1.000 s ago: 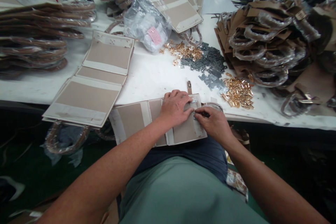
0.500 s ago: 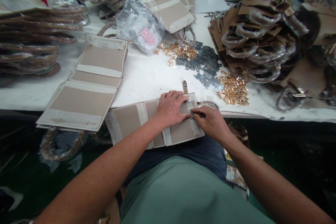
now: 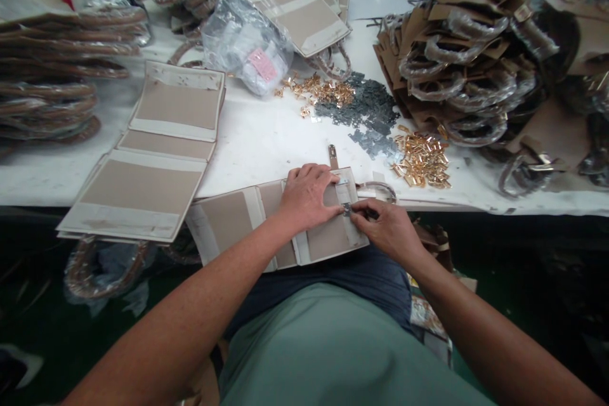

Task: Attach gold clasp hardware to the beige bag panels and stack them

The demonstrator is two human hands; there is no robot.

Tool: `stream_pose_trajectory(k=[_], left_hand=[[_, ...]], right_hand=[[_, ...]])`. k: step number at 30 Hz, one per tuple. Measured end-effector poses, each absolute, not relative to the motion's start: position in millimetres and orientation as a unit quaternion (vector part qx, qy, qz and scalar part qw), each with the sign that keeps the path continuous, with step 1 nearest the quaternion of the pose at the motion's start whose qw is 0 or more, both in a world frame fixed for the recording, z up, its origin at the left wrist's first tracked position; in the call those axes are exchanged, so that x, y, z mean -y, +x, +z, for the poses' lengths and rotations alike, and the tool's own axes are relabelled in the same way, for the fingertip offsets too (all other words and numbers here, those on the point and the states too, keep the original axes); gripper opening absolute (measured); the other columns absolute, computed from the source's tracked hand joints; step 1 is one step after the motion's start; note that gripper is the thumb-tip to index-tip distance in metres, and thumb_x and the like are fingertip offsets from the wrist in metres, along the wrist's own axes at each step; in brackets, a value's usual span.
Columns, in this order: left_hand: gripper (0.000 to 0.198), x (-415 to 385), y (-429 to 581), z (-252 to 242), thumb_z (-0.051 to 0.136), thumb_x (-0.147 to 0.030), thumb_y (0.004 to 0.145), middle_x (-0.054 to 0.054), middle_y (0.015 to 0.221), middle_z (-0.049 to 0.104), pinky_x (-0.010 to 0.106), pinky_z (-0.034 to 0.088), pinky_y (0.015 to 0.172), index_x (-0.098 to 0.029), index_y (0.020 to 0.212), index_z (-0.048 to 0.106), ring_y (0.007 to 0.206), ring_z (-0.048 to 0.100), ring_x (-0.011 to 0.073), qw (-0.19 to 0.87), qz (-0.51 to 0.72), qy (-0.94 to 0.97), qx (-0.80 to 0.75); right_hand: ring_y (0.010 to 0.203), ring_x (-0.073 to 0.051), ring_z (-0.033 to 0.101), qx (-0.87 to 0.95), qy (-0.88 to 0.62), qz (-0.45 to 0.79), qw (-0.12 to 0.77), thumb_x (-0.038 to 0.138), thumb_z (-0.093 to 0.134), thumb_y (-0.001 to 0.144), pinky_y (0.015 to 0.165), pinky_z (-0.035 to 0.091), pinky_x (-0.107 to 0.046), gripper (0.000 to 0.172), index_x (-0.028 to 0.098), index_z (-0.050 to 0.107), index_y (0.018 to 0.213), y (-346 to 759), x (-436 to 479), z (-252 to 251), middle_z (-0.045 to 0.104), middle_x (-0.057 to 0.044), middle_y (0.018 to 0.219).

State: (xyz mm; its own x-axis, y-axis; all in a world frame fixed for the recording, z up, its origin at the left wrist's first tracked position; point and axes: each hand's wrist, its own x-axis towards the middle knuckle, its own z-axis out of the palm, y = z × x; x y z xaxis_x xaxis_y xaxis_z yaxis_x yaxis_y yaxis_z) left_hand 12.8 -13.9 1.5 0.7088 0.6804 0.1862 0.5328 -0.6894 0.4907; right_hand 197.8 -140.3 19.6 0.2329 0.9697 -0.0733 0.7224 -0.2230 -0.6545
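An unfolded beige bag panel (image 3: 238, 219) lies across my lap and the table's front edge. My left hand (image 3: 308, 196) presses down on its right part, fingers curled over the panel. My right hand (image 3: 387, 228) is closed in a pinch right beside the left thumb, on a small dark metal piece (image 3: 347, 208) at the panel's edge; I cannot make out the piece clearly. A small strap tab (image 3: 332, 156) sticks out past the panel's far edge.
On the white table (image 3: 266, 133): another unfolded beige panel (image 3: 157, 152) at left, gold clasps (image 3: 423, 162) and grey metal plates (image 3: 368, 108) ahead, a plastic bag (image 3: 247, 44), stacked wrapped handles (image 3: 61, 63) far left, brown handle pieces (image 3: 466, 70) at right.
Both hands stay on the panel; the right hand's pinch has crept slightly left toward the left thumb. The view has shifted a little.
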Motion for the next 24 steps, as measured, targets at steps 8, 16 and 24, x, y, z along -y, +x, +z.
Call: stream_pose_trajectory(k=[8,16,24], left_hand=[[0.055,15.5,12.6,1.4,0.083,-0.053,0.080,0.007,0.140,0.065,0.050,0.039,0.106,-0.025,0.125,0.066,0.131,0.053,0.0323,0.201,0.191,0.901,-0.333],[0.053,16.4,14.3,2.6,0.081,-0.049,0.080,0.008,0.139,0.065,0.051,0.039,0.107,-0.025,0.124,0.066,0.132,0.053,0.0330,0.211,0.191,0.897,-0.339],[0.057,17.8,16.4,3.2,0.084,-0.053,0.079,0.009,0.137,0.065,0.052,0.039,0.108,-0.024,0.124,0.066,0.131,0.053,0.0330,0.206,0.193,0.896,-0.343]], right_hand=[[0.088,-0.024,0.073,0.616,-0.731,0.151,0.251,0.028,0.067,0.095,0.080,0.052,-0.034,0.016,0.025,0.080,0.105,193.4,147.0,5.6,0.079,-0.003,0.098],[0.096,-0.024,0.073,0.641,-0.706,0.130,0.272,0.025,0.065,0.097,0.087,0.054,-0.034,0.019,0.025,0.077,0.112,193.8,147.2,5.6,0.077,-0.005,0.106],[0.097,-0.024,0.074,0.630,-0.724,0.146,0.239,0.025,0.066,0.094,0.085,0.055,-0.034,0.023,0.025,0.079,0.112,195.2,143.3,5.6,0.079,-0.005,0.108]])
